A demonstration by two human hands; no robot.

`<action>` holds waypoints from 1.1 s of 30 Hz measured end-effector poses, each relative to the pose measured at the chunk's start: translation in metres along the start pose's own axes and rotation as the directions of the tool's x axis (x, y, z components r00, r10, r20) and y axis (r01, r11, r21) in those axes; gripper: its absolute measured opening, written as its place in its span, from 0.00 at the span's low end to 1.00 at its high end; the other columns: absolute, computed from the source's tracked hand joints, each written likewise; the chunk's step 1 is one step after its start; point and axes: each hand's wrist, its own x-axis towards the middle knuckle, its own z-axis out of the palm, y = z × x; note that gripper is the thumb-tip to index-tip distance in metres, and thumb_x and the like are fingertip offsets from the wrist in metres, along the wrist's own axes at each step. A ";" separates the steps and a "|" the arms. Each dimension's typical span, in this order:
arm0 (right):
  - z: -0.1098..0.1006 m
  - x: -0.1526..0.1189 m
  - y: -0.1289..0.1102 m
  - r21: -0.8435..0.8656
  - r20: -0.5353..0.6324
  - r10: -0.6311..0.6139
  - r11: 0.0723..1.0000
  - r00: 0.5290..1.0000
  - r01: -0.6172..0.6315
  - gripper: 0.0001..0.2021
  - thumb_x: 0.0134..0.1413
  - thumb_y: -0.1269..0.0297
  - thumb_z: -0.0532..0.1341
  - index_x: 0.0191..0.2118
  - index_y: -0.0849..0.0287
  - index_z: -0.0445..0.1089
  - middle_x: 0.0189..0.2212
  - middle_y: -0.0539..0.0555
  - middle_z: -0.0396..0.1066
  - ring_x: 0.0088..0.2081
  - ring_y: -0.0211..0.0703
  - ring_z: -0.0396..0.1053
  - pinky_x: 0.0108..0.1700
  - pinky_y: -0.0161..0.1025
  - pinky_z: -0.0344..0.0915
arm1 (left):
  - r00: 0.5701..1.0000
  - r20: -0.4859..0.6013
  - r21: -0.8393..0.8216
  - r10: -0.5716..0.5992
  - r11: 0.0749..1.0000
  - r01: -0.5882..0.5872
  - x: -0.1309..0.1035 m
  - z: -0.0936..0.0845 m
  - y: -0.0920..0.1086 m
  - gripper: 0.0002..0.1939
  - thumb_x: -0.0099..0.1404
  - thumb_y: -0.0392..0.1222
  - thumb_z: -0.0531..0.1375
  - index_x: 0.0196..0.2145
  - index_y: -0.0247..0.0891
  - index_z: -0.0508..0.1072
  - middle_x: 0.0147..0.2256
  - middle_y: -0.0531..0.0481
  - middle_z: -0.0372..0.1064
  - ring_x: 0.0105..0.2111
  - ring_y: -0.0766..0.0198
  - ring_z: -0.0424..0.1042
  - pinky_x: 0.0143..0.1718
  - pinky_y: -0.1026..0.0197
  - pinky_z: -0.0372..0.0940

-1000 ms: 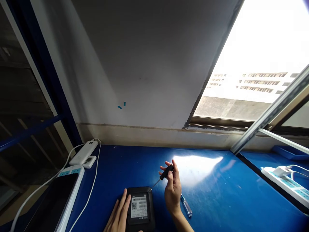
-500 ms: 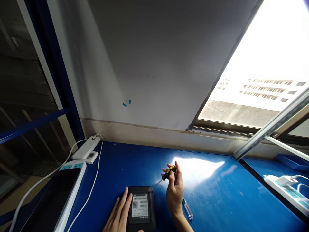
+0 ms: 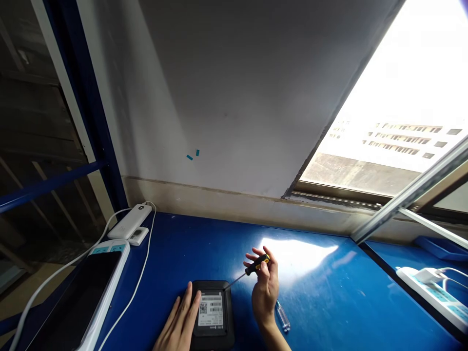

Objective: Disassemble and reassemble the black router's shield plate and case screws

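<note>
Grasping a black-and-yellow-handled screwdriver with a thin metal shaft [image 3: 258, 264] in the right hand [image 3: 265, 295], with a grip closed lightly by thumb and fingers around the handle. Tilting the tool down and leftward, its tip at or just beside the far right corner of a flat, black, rectangular plastic device [image 3: 215, 336]. Resting the left hand [image 3: 178, 324] over the device's left side, in an unclenched grip, fingers extended and pressing rather than wrapping. Lying on the glossy blue surface [image 3: 329, 292], in the near middle of the scene, with a white printed label [image 3: 215, 314] facing up. Judging by the casing, closed as far as visible, with no cover lifted away. Seemingly midway through work at that far right corner; impossible to tell whether to count any fastener as loosened, tightened or removed, at this size. Impossible to judge the left corners too, behind or near the fingers, and so hard to say how much is left. Close by, to the right of the right wrist, lying untouched: a slim screwdriver with a clear handle [image 3: 284, 319]. Farther left, resting on a white power strip with blue sockets [image 3: 99, 250]: a black, glossy, flat slab like a phone [image 3: 78, 297].
</note>
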 end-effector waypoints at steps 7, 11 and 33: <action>0.001 -0.001 0.004 -0.025 -0.023 0.000 1.000 1.000 -0.001 0.24 0.64 0.46 0.60 0.60 0.52 0.64 0.36 0.51 0.70 0.35 0.44 0.75 0.36 0.43 0.77 | 1.000 0.017 0.001 -0.024 1.000 0.024 -0.004 0.001 0.000 0.58 0.56 0.39 0.66 0.74 0.55 0.35 0.73 0.48 0.43 0.67 0.38 0.59 0.60 0.40 0.68; 0.002 -0.001 0.002 0.023 0.014 0.015 1.000 1.000 -0.016 0.26 0.66 0.45 0.55 0.64 0.50 0.61 0.51 0.58 0.69 0.43 0.48 0.77 0.42 0.48 0.78 | 0.998 0.064 0.007 0.004 1.000 -0.004 -0.002 -0.003 -0.007 0.56 0.59 0.42 0.66 0.74 0.55 0.35 0.73 0.46 0.42 0.66 0.37 0.59 0.59 0.41 0.69; 0.004 -0.005 -0.004 -0.074 0.104 0.027 0.997 0.994 -0.019 0.24 0.62 0.49 0.63 0.59 0.53 0.65 0.39 0.51 0.71 0.25 0.35 0.71 0.28 0.37 0.73 | 0.995 -0.013 -0.007 -0.096 0.995 0.096 -0.001 -0.018 -0.004 0.41 0.69 0.55 0.59 0.73 0.44 0.48 0.67 0.40 0.62 0.65 0.42 0.62 0.59 0.40 0.69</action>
